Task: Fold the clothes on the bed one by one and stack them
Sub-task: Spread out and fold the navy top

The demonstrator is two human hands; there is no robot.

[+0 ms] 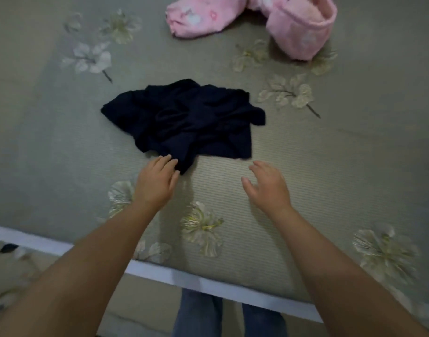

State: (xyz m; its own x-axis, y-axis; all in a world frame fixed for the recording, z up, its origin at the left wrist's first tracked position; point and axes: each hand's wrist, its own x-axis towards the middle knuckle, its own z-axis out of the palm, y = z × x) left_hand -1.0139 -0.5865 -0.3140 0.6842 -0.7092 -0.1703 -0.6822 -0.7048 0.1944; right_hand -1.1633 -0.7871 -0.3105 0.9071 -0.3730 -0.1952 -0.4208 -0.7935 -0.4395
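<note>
Floor (19,268) shows at the far left below the bed's white edge (160,269), with a small dark scrap (8,248) and some blurred pale bits lying on it that cannot be made out. Above the edge spreads the grey-green bed cover (50,142), printed with pale flowers.

Reaching in from the lower left, the left hand (156,182) lies palm down on the cover, its fingers (168,161) straight and close together. Their tips touch the near corner of the dark navy garment (184,120), where a fold of the cloth hangs toward the hand. Nothing is pinched or gripped as far as the view shows; the thumb is hidden beneath the hand.

That navy garment lies crumpled in a loose heap at the middle of the bed, unfolded, its creases running every way.

Below it, at the bottom edge of the view, two legs in blue jeans (201,312) stand against the bed.

To the right, the right hand (267,187) hovers or rests just short of the garment's near edge, apart from it. Its fingers (257,166) are spread and gently curved, thumb out to the side, holding nothing.

Farther back on the right, a pink garment (293,27) with a pale pattern lies in a bundle at the top of the bed, well apart from the navy one.
</note>
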